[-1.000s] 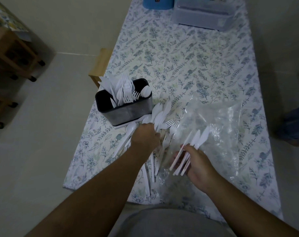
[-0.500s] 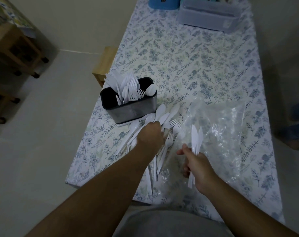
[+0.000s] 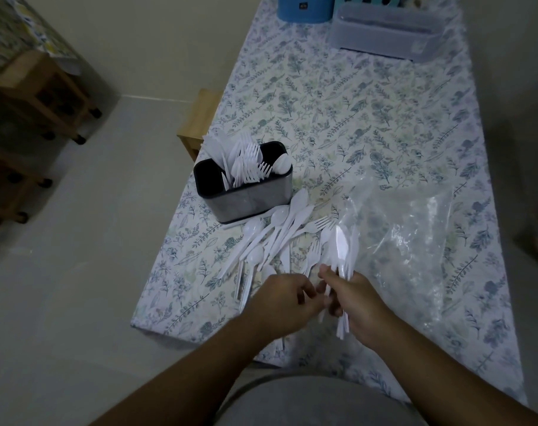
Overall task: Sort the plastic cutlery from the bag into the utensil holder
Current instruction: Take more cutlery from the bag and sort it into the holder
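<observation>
Far left of frame, wooden furniture (image 3: 43,96) on dark feet, dim and out of play. Further right, left of centre, stood the utensil holder (image 3: 246,195), dark and upright on the floral tablecloth (image 3: 353,118), already bristling with white forks and knives, one spoon bowl poking from its right end. Just below and right of it sprawled the loose cutlery pile (image 3: 277,238), spoons and forks fanned across the cloth, touching the holder's foot.

Lower centre: left hand (image 3: 287,298), fingers curled in toward the right hand's bundle, touching or nearly so; impossible to tell whether anything was actually pinched. Right beside it, right hand (image 3: 358,301) wrapped round a bundle of knives (image 3: 343,250), blades standing up, handles poking out below the palm. Off to the right lay the clear plastic bag (image 3: 415,241), crumpled flat on the cloth. Upper right corner, a blue container (image 3: 304,9) and a grey tray (image 3: 390,32), well apart from the action.

Risk, as judged from here: smooth, thin handles fanning out of a loose grip mid-handover and dropping onto the pile, or off the near table edge. Also a knock to the crowded holder on approach, tipping it.

Compared with half a second back: left hand pulled off the pile and brought down toward the right; knives held upright in both frames.
</observation>
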Available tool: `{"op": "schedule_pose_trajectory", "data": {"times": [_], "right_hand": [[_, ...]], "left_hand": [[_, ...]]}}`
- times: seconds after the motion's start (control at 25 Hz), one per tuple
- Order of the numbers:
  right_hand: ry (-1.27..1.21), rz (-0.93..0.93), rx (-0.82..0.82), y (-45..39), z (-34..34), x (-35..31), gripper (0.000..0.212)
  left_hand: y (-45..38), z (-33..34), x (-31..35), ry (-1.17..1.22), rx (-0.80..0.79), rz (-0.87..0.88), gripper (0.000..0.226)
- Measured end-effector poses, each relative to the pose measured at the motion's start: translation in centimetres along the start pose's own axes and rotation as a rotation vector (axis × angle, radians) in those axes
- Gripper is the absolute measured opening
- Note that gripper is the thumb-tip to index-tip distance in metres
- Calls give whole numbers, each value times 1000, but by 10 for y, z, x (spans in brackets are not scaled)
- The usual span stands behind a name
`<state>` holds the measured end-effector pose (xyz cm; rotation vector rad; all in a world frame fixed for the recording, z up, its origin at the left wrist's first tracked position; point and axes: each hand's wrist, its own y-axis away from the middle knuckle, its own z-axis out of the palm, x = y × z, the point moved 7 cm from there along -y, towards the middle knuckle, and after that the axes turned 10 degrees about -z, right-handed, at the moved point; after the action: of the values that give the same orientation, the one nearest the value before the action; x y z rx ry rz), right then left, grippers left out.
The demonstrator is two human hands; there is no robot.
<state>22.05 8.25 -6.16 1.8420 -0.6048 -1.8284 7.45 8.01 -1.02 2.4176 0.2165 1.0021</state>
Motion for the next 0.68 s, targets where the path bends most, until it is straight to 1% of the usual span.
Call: {"op": "schedule_pose_trajectory", "data": {"times": [0.04,0.12,0.16,0.2,0.28,0.36,0.48,0.56,0.6,0.68], "right_hand": [[-1,3,5,1,-1,1,31],[3,21,26,2,-5,3,24],[-7,37,46,3,-6,4,21],[-46,57,62,4,-7,6,17],[-132,83,63,7,-7,6,12],[-141,74,38,10,-7,4,13],[-83,24,30,12,-11,3,24],[-69,-12,48,12,-13,1,22],[-77,-28,50,11,-13,0,21],[-103,-39,41,9,-9,-2,23]], "left_hand": [[-9,-9,-2,-28,73,-11,31],[-33,-34,-13,-50,275,-92,27],[-46,-44,-21,-71,349,-136,25],[-60,-50,-25,-122,383,-163,25],[-82,-51,-29,-269,367,-192,26],[-90,-48,-30,-317,343,-217,26],[-82,-41,-28,-203,298,-203,27],[-64,-39,-24,-79,285,-204,27],[-53,-35,-19,-35,268,-175,25],[-30,-21,-2,-37,162,-17,22]]}}
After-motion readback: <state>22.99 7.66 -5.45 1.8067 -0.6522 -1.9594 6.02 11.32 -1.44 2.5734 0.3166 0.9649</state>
